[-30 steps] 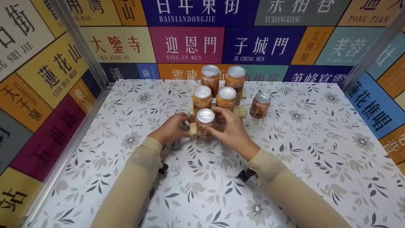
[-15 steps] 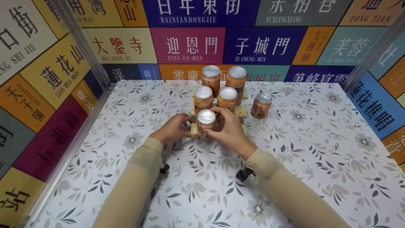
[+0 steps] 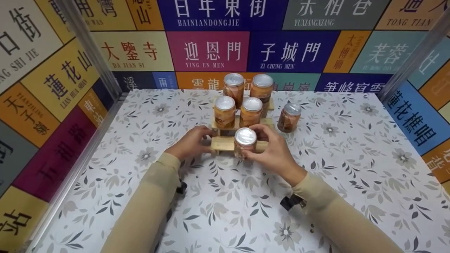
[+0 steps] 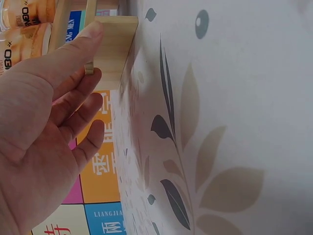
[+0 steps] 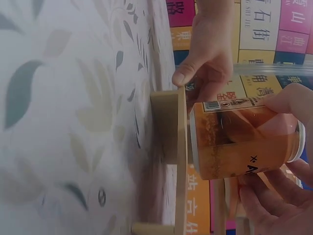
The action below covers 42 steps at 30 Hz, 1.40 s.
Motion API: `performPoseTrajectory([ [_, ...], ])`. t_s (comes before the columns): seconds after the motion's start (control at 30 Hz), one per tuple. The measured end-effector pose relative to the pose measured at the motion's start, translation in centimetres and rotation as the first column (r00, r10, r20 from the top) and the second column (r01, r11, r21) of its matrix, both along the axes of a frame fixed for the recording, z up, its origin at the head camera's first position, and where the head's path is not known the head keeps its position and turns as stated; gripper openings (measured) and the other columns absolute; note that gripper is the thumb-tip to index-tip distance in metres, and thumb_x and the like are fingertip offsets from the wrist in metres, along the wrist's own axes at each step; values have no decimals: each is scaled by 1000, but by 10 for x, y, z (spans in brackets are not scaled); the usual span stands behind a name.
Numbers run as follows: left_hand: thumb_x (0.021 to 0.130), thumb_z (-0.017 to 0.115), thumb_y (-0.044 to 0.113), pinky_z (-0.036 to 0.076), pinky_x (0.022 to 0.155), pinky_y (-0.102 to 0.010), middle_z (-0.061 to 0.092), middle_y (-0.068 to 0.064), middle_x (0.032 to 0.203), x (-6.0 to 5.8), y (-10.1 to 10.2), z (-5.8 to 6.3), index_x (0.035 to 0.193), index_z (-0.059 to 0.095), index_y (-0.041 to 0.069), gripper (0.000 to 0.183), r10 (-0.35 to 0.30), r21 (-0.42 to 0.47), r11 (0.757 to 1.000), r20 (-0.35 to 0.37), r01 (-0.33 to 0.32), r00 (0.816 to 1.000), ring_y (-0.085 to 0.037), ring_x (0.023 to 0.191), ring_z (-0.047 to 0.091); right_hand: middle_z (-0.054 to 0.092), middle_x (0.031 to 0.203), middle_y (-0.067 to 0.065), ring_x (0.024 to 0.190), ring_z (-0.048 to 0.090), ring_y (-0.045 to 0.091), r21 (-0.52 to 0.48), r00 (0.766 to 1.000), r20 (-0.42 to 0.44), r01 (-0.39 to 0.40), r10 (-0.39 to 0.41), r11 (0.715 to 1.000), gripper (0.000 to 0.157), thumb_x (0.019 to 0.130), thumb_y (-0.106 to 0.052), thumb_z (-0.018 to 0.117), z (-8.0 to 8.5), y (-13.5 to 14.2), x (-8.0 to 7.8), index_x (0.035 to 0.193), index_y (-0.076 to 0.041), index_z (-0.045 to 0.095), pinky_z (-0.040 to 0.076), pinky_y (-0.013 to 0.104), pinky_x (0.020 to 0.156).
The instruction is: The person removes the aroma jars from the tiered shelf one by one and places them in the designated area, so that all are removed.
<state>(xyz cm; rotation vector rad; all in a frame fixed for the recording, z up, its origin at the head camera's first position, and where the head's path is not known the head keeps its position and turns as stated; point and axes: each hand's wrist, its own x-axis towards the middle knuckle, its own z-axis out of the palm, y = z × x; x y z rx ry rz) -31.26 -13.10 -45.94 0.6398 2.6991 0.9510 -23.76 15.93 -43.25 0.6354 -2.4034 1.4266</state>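
Note:
My right hand [image 3: 279, 154] grips an orange-labelled can [image 3: 245, 137] with a silver lid, thumb in front and fingers behind. In the right wrist view this can [image 5: 244, 139] leans slightly at the lowest step of a stepped wooden rack [image 3: 223, 143]; whether its base touches the board I cannot tell. My left hand [image 3: 191, 143] pinches the left end of that step, thumb on top, as the left wrist view shows on the board [image 4: 115, 46]. Two similar cans, a left one [image 3: 224, 111] and a right one [image 3: 251, 111], stand on the middle step.
On the top step are two more cans, one left [image 3: 233, 89] and one right [image 3: 261, 89]. Another can [image 3: 289, 117] stands on the table right of the rack. A leaf-patterned cloth [image 3: 225, 211] covers the table. Colourful sign-printed walls [image 3: 207, 51] enclose its back and sides.
My right hand has moved the can rightward along the lowest step, baring the step's left part. The left hand stays at the rack's left end. The other cans have not moved.

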Motion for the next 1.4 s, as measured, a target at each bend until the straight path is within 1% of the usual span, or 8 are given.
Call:
performPoseTrajectory([
  [0.17, 79, 91, 26, 52, 98, -43, 65, -8, 123, 0, 1, 0, 132, 69, 10, 59, -17, -28, 999, -27, 16, 999, -28, 114, 60, 69, 123, 1, 107, 68, 16, 22, 999, -26, 37, -36, 999, 70, 68, -9, 96, 7, 28, 9, 129, -11, 64, 55, 33, 98],
  [0.4, 78, 91, 27, 51, 100, -42, 64, -6, 124, -2, -1, 1, 133, 68, 13, 61, 1, -17, 1000, -3, -1, 1000, -26, 115, 59, 71, 120, 6, 103, 70, 20, 39, 992, -38, 124, -123, 992, 71, 67, -7, 97, 9, 67, 13, 130, -7, 63, 53, 16, 92],
  [0.6, 78, 91, 27, 51, 101, -41, 64, -4, 124, -5, -2, 4, 132, 69, 13, 61, 1, -11, 1000, 13, -1, 1000, -24, 114, 59, 71, 121, 9, 104, 70, 20, 30, 979, 24, 202, -203, 979, 70, 70, -6, 95, 8, 95, 9, 132, -7, 62, 55, 17, 92],
  [0.8, 77, 92, 27, 51, 101, -41, 65, -3, 123, -3, -1, 4, 132, 69, 14, 61, 7, 0, 1000, 23, -7, 1000, -24, 114, 59, 69, 124, 12, 104, 69, 13, 31, 963, 61, 261, -263, 965, 68, 74, -10, 93, 4, 120, -4, 134, -7, 62, 54, 13, 88],
  [0.93, 77, 92, 25, 51, 103, -42, 65, -3, 124, -1, 0, 3, 133, 69, 15, 61, 6, 3, 1000, 31, -6, 999, -25, 116, 59, 68, 127, 14, 106, 69, 13, 45, 942, 98, 319, -322, 947, 68, 76, -10, 92, 1, 136, -14, 136, -7, 60, 53, 10, 88],
  [1.2, 78, 91, 25, 52, 101, -41, 64, -3, 124, -2, 2, 3, 133, 68, 14, 60, 0, -31, 1000, 24, 0, 1000, -23, 115, 59, 66, 132, 13, 111, 68, 14, 57, 897, 148, 412, -416, 909, 65, 79, -15, 90, -7, 163, -35, 137, -8, 60, 52, 13, 92],
  [1.3, 78, 91, 24, 52, 101, -40, 64, -3, 124, -2, 2, 3, 133, 69, 14, 60, 3, -23, 1000, 30, -2, 1000, -22, 114, 59, 66, 132, 12, 113, 68, 16, 69, 875, 164, 450, -455, 890, 65, 79, -16, 89, -9, 170, -48, 136, -8, 59, 54, 19, 96],
  [1.4, 78, 91, 24, 52, 102, -40, 64, -2, 125, -2, 1, 3, 133, 68, 15, 60, 7, -16, 1000, 41, -6, 999, -23, 115, 59, 66, 132, 12, 117, 67, 21, 84, 861, 188, 466, -473, 881, 63, 82, -16, 86, -11, 175, -60, 138, -9, 58, 55, 30, 102],
])
